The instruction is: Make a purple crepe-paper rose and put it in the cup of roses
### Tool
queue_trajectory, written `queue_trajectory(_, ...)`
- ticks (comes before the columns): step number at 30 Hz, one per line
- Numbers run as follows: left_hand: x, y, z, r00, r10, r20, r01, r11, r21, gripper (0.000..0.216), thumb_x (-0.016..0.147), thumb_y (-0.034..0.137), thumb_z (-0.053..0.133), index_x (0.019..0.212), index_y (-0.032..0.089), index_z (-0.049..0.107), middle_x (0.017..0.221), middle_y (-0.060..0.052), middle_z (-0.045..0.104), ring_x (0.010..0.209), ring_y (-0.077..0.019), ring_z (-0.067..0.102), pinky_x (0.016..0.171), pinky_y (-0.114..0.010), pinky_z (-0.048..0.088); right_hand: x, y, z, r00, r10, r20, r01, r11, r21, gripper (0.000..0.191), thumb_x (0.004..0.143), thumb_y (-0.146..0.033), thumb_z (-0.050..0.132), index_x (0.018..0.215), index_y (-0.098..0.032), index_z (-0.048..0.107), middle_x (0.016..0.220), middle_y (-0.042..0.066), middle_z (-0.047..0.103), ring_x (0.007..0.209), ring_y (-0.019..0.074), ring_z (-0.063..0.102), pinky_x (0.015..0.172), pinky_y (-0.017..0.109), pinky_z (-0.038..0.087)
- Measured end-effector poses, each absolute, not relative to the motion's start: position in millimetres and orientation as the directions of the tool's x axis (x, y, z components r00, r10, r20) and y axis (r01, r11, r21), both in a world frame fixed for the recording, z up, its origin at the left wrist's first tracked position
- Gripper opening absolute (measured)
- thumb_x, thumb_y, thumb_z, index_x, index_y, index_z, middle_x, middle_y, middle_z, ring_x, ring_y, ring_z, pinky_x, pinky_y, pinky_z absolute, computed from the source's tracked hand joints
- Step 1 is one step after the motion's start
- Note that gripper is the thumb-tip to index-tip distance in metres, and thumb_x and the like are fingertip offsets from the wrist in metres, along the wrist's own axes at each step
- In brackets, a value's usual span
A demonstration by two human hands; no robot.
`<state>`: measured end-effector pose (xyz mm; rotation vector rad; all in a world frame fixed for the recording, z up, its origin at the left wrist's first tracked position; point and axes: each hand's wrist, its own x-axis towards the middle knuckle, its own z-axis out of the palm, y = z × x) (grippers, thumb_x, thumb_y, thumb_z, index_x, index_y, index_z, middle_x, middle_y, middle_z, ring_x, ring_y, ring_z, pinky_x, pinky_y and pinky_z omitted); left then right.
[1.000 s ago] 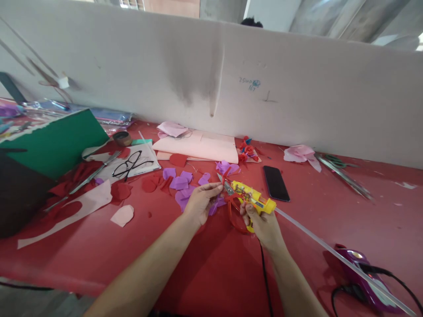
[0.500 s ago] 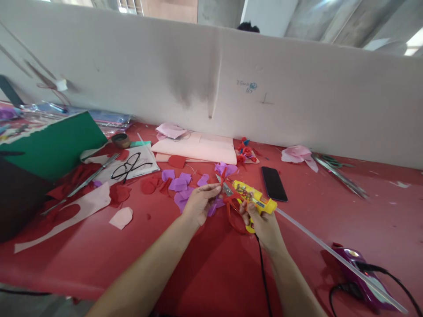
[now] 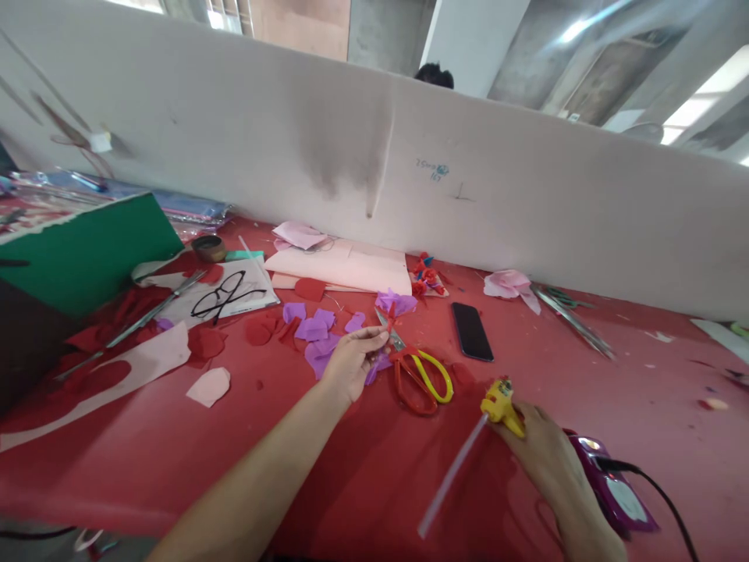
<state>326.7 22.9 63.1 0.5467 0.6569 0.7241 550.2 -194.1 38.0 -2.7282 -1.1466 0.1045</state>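
My left hand (image 3: 354,361) pinches a small twisted red piece (image 3: 392,314), perhaps paper or cloth, between thumb and fingertips. Under and beside it lie scissors (image 3: 422,380) with one red and one yellow handle loop, flat on the table. Purple petal-shaped cutouts (image 3: 316,325) are scattered around the fingertips. Over at the right, my right hand (image 3: 541,453) grips the handle of a yellow glue gun (image 3: 500,402), partly hidden by the hand. A long translucent glue stick (image 3: 450,480) sticks out of its back, toward the front edge.
A black phone (image 3: 472,332) lies right of centre. Near my right wrist sits a purple device (image 3: 623,499) with a black cord. Eyeglasses (image 3: 225,297) rest on white paper at left, by a green board (image 3: 111,257). Behind the table stands a white partition (image 3: 246,140).
My right hand has carried the glue gun away from the red piece, rightward and nearer, and turned it. The scissors' yellow loop now shows. My left hand keeps its pinch in nearly the same place.
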Motion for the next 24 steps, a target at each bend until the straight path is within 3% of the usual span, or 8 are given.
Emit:
queue_trajectory(4,324.9,22.2,67.2,0.605,0.73,-0.319,-0.437,0.639,0.633,0.008,0.066,0.005,0.069,0.072,0.01,0.07,0.064,-0.004,0.067,0.053,-0.0062,0.058,0.055,-0.015,0.044,558.1,-200.7,36.3,0.697,0.717,0.011,0.711,-0.69,-0.132,0.037,0.075,-0.042,0.051,0.091,-0.012,0.064,0.097,0.019,0.064,0.087,0.0323,0.062,0.074,0.042,0.047)
queue_trajectory(7,323.4,20.1,69.1,0.647,0.7,-0.3,-0.43,0.661,0.615,0.007,0.066,0.005,0.069,0.072,0.01,0.07,0.064,-0.004,0.067,0.053,-0.0064,0.058,0.056,-0.015,0.046,533.2,-180.8,57.1,0.693,0.68,0.239,0.72,-0.674,-0.168,0.034,0.076,-0.034,0.049,0.097,-0.014,0.066,0.109,0.021,0.062,0.095,0.0353,0.059,0.082,0.05,0.043)
queue_trajectory(10,322.7,16.3,68.7,0.701,0.658,-0.275,-0.406,0.685,0.605,0.009,0.065,0.007,0.071,0.073,0.01,0.07,0.066,-0.003,0.068,0.056,-0.0068,0.06,0.059,-0.015,0.048,490.3,-134.0,78.7,0.626,0.724,0.291,0.703,-0.363,-0.611,0.029,0.08,-0.04,0.052,0.094,-0.02,0.068,0.098,0.012,0.068,0.089,0.0266,0.061,0.084,0.042,0.046)
queue_trajectory(12,322.6,14.4,68.2,0.732,0.634,-0.25,-0.393,0.692,0.605,0.011,0.064,0.008,0.073,0.074,0.011,0.07,0.067,-0.003,0.068,0.058,-0.0067,0.061,0.061,-0.015,0.048,463.8,-96.9,83.8,0.629,0.766,0.132,0.358,-0.135,-0.924,0.027,0.075,-0.043,0.062,0.087,-0.02,0.07,0.085,0.008,0.07,0.077,0.0216,0.064,0.075,0.037,0.05)
queue_trajectory(13,322.5,14.0,68.3,0.744,0.624,-0.237,-0.392,0.696,0.602,0.012,0.063,0.009,0.074,0.074,0.011,0.07,0.067,-0.003,0.068,0.059,-0.0067,0.061,0.061,-0.014,0.048,453.4,-80.4,83.2,0.61,0.791,0.052,0.125,-0.031,-0.992,0.025,0.07,-0.042,0.068,0.081,-0.02,0.07,0.079,0.005,0.07,0.071,0.019,0.064,0.071,0.034,0.051)
queue_trajectory(15,322.4,14.3,68.7,0.761,0.609,-0.225,-0.39,0.706,0.591,0.013,0.063,0.009,0.074,0.075,0.01,0.071,0.067,-0.004,0.069,0.06,-0.0067,0.062,0.062,-0.014,0.048,439.6,-56.5,77.8,0.525,0.85,-0.052,-0.248,0.094,-0.964,0.023,0.06,-0.039,0.078,0.074,-0.021,0.071,0.071,0.001,0.07,0.061,0.0147,0.062,0.063,0.03,0.053)
queue_trajectory(17,322.4,15.4,69.0,0.768,0.595,-0.237,-0.381,0.722,0.577,0.012,0.063,0.009,0.074,0.075,0.01,0.071,0.067,-0.003,0.068,0.06,-0.0067,0.062,0.061,-0.013,0.048,433.7,-46.5,70.8,0.502,0.861,-0.075,-0.426,0.171,-0.888,0.022,0.055,-0.033,0.083,0.069,-0.022,0.071,0.067,-0.001,0.069,0.056,0.0119,0.061,0.057,0.026,0.053)
queue_trajectory(24,325.0,14.2,67.0,0.778,0.546,-0.312,-0.316,0.768,0.556,0.011,0.062,0.007,0.072,0.072,0.011,0.07,0.065,-0.003,0.067,0.057,-0.0068,0.06,0.058,-0.015,0.047,436.9,-55.7,61.3,0.525,0.85,-0.042,-0.449,0.236,-0.862,0.016,0.058,-0.028,0.083,0.068,-0.022,0.073,0.065,-0.002,0.07,0.055,0.0097,0.061,0.056,0.022,0.054)
